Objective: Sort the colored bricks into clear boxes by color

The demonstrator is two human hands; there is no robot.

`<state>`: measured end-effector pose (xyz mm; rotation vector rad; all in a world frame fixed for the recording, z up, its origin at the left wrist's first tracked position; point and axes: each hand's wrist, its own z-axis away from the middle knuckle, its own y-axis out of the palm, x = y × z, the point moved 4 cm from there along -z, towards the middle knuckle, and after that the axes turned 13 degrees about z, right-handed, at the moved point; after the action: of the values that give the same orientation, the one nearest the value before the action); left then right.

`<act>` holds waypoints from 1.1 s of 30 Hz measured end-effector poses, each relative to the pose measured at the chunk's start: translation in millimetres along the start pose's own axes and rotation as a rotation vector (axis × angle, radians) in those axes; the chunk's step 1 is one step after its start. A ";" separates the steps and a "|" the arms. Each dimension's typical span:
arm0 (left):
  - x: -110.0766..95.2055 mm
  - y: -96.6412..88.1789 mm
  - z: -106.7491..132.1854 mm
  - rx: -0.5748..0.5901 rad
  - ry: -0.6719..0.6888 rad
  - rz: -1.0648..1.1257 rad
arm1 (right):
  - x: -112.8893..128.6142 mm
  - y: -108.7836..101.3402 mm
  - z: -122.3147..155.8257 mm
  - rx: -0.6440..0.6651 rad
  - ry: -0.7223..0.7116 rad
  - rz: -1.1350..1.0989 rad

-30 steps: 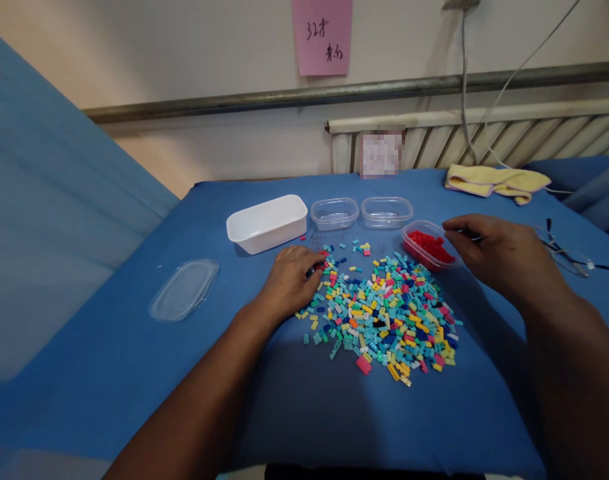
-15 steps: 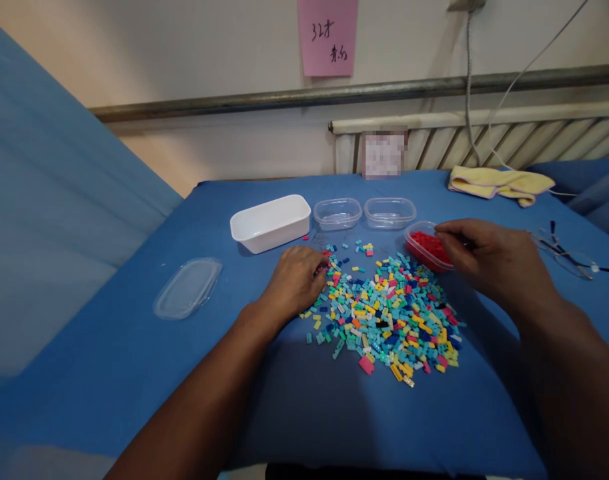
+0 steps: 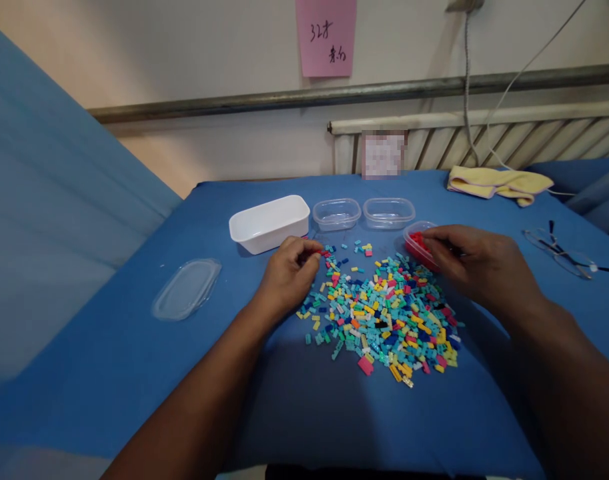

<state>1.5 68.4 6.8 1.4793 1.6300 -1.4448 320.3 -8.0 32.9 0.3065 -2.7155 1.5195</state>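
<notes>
A heap of small coloured bricks [image 3: 384, 313] lies on the blue table [image 3: 109, 360]. My left hand [image 3: 287, 273] rests at the heap's far left edge, its fingers curled in a pinch by a red brick [image 3: 325, 253]; what they hold is hidden. My right hand [image 3: 477, 267] hovers over the near side of a clear tub of red bricks [image 3: 415, 241], fingers bent and together, and I cannot make out anything in them.
Behind the heap stand a white rectangular box [image 3: 268, 222] and two clear tubs [image 3: 337, 213] [image 3: 388, 212]. A clear lid [image 3: 187, 288] lies at the left. Glasses [image 3: 559, 250] and a yellow cloth [image 3: 499, 183] lie at the right, a radiator behind.
My right hand moved left and down over the tub of red bricks. My left hand lifted slightly and drew its fingers into a pinch at the heap's far left edge.
</notes>
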 end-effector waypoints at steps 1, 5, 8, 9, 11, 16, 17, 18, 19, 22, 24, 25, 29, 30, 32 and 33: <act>0.9 2.4 0.3 -0.019 -0.083 0.128 | 3.7 1.9 0.5 -0.003 -0.027 -0.013; -0.7 17.1 6.1 -0.022 -0.351 0.580 | 24.2 10.3 2.9 -0.002 -0.161 -0.079; -6.4 27.3 12.8 0.030 -0.464 0.756 | 43.8 15.5 6.0 0.020 -0.256 -0.149; -8.3 30.6 15.2 0.055 -0.492 0.792 | 50.3 16.5 7.3 0.017 -0.275 -0.177; -11.8 37.1 19.8 0.113 -0.529 0.833 | 62.4 18.2 10.5 0.011 -0.304 -0.236; -18.1 52.0 29.0 0.267 -0.551 0.836 | 83.0 20.0 18.0 -0.010 -0.375 -0.343; -18.7 53.8 30.2 0.280 -0.551 0.830 | 85.0 20.1 18.6 0.000 -0.387 -0.361; -19.0 55.2 31.3 0.285 -0.551 0.824 | 86.4 20.2 18.8 0.016 -0.396 -0.381; -19.1 56.2 32.1 0.283 -0.552 0.816 | 87.1 20.1 18.6 0.032 -0.399 -0.401; -18.6 57.8 33.8 0.256 -0.550 0.787 | 87.5 19.1 16.8 0.052 -0.386 -0.448; -17.9 58.5 34.4 0.237 -0.540 0.763 | 87.8 18.6 15.9 0.049 -0.376 -0.466; -17.5 58.9 34.6 0.232 -0.534 0.753 | 88.1 18.5 15.6 0.045 -0.373 -0.473; -16.0 61.0 35.3 0.245 -0.519 0.724 | 88.3 19.4 15.5 0.022 -0.357 -0.486; -15.6 61.4 35.5 0.247 -0.517 0.721 | 88.0 19.6 15.6 0.012 -0.355 -0.488; -15.1 62.3 36.2 0.252 -0.515 0.717 | 87.0 19.6 15.8 -0.004 -0.352 -0.484; -14.8 63.0 36.8 0.254 -0.516 0.723 | 86.4 19.5 15.8 -0.013 -0.348 -0.478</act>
<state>53.3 19.4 -14.4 1.4423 0.5316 -1.4470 233.4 -25.6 17.5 1.2191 -2.5958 1.4092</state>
